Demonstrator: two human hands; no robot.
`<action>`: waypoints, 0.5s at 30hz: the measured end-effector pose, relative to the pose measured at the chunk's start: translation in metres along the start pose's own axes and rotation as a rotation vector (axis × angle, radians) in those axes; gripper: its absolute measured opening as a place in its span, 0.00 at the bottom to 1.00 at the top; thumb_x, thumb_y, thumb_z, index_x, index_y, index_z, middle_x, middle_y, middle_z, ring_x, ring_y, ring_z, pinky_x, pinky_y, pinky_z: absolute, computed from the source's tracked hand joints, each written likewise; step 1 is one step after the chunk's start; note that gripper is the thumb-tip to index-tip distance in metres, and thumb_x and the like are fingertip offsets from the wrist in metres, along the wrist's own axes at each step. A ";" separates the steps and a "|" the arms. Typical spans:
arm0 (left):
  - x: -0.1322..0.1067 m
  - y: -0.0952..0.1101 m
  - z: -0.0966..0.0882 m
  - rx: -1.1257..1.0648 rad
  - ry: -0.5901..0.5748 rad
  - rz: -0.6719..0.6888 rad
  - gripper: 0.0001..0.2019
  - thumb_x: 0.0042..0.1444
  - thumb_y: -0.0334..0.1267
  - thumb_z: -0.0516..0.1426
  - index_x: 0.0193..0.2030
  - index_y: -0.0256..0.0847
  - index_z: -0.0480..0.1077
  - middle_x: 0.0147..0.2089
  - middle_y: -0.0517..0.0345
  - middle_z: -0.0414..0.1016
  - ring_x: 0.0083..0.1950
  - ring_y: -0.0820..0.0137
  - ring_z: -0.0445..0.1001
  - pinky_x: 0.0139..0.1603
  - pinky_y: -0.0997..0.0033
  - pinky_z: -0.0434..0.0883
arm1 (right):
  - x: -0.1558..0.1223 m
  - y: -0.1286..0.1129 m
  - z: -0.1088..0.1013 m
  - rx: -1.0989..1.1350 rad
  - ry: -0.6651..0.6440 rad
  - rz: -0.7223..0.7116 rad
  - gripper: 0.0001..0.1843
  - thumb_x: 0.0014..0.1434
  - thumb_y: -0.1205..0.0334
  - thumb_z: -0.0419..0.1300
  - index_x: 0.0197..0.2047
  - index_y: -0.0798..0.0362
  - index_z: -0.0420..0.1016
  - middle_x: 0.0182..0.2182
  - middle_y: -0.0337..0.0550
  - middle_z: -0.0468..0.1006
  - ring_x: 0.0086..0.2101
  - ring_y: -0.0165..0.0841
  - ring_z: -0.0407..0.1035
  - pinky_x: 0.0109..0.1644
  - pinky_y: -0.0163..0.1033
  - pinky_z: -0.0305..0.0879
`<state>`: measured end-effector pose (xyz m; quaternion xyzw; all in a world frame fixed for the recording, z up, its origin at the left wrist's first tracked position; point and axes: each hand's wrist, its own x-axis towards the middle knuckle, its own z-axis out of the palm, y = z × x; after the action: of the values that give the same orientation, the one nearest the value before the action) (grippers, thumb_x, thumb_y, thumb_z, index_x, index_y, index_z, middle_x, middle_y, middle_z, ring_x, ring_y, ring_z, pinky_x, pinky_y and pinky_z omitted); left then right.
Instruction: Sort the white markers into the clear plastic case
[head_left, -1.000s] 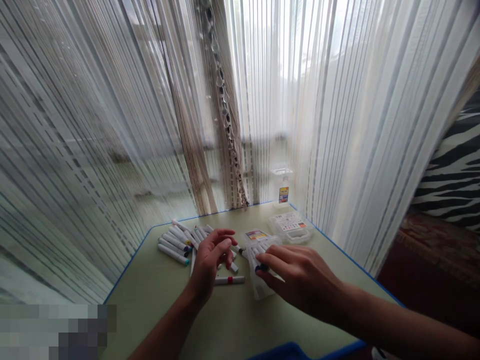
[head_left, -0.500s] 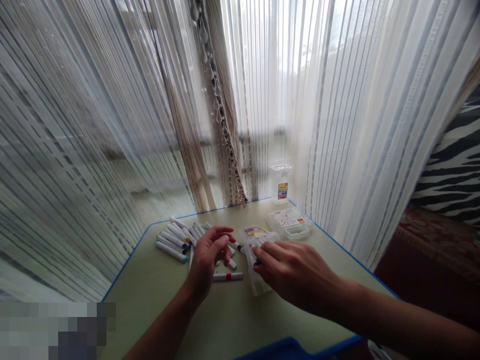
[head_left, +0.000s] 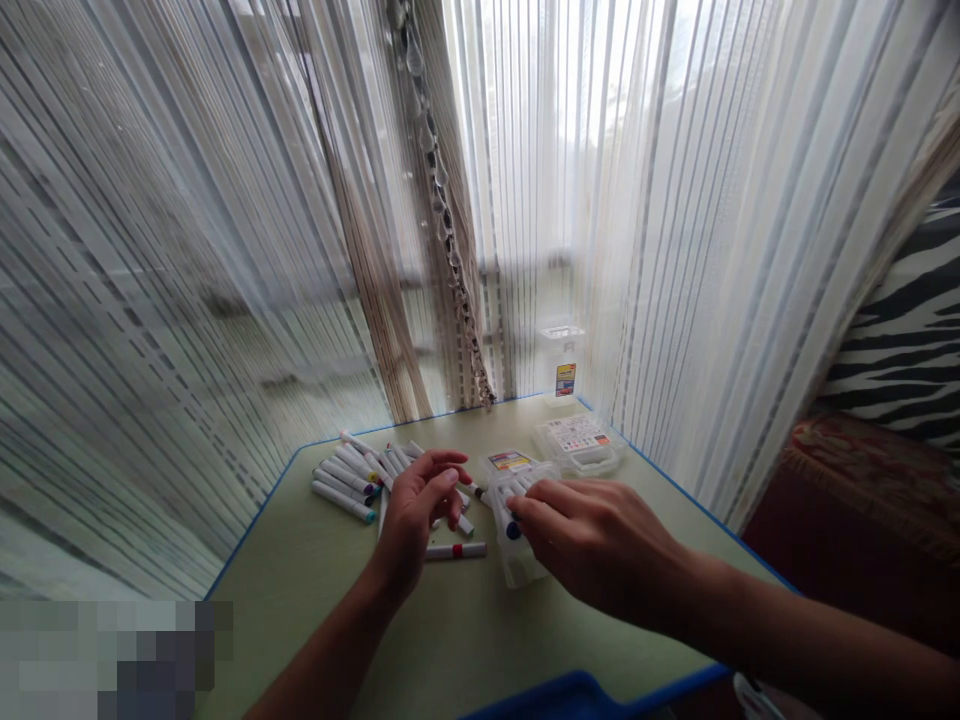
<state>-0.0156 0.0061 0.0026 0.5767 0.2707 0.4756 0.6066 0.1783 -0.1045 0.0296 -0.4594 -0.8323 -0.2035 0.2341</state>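
My right hand (head_left: 581,520) is over a small clear plastic case (head_left: 521,572) in the middle of the table. Its fingers are closed at a white marker with a dark blue end (head_left: 513,530), which lies in the case beside other white markers; the palm side is hidden. To the left, my left hand (head_left: 420,500) hovers with curved fingers apart and nothing in them. Behind and beside it lies a loose pile of white markers (head_left: 345,480) with coloured ends. One marker with a red band (head_left: 469,551) lies alone between my hands.
Another clear case with a printed label (head_left: 574,440) lies flat behind my right hand. A clear upright container (head_left: 562,370) stands at the table's far corner. String curtains (head_left: 675,250) hang behind the blue-edged table (head_left: 285,560). A blue object (head_left: 555,695) is at the near edge.
My right hand has shifted slightly to the right, so more of the marker's dark blue end shows. My left hand has stayed almost still.
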 end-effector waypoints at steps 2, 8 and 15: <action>0.000 0.001 0.001 0.001 0.015 -0.003 0.13 0.54 0.41 0.62 0.43 0.35 0.75 0.34 0.56 0.76 0.21 0.77 0.66 0.21 0.75 0.65 | 0.001 0.001 0.001 -0.012 -0.008 -0.009 0.08 0.65 0.71 0.55 0.40 0.54 0.76 0.28 0.41 0.77 0.24 0.32 0.67 0.26 0.41 0.50; -0.001 0.003 0.002 -0.004 0.015 -0.005 0.13 0.53 0.41 0.62 0.42 0.35 0.75 0.33 0.56 0.76 0.21 0.77 0.66 0.21 0.75 0.65 | 0.003 0.000 0.004 -0.021 -0.019 -0.002 0.08 0.65 0.71 0.55 0.36 0.53 0.75 0.28 0.40 0.76 0.23 0.32 0.65 0.26 0.42 0.49; 0.001 -0.003 -0.003 0.021 -0.011 0.006 0.13 0.55 0.41 0.61 0.43 0.35 0.74 0.34 0.56 0.76 0.22 0.77 0.66 0.22 0.75 0.65 | 0.004 0.002 -0.003 0.037 0.052 -0.014 0.08 0.66 0.68 0.56 0.41 0.55 0.78 0.29 0.43 0.80 0.24 0.32 0.70 0.26 0.39 0.54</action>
<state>-0.0168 0.0083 -0.0003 0.5867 0.2706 0.4713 0.6004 0.1789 -0.1028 0.0344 -0.4437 -0.8327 -0.2017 0.2628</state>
